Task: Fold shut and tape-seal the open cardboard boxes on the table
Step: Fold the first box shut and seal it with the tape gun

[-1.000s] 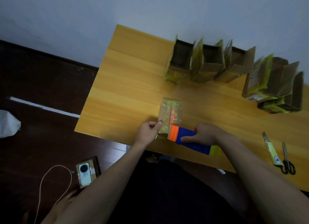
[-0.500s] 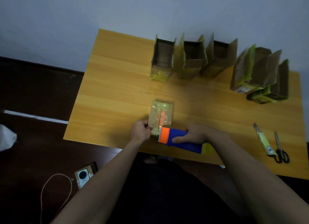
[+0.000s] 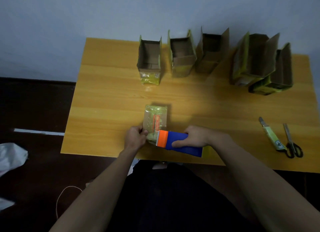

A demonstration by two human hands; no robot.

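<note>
Here, the left hand (image 3: 136, 138) pinches a glossy taped cardboard box (image 3: 155, 121); the right hand (image 3: 195, 136) grips a blocky blue-and-orange tape dispenser (image 3: 178, 142).

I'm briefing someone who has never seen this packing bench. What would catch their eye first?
Likely the blue and orange tape dispenser, gripped by the right hand at the table's near edge, its orange end on a closed, taped box that the left hand holds. Next, the row of open cardboard boxes standing along the far side. Scissors and a utility knife lie at the right.
</note>
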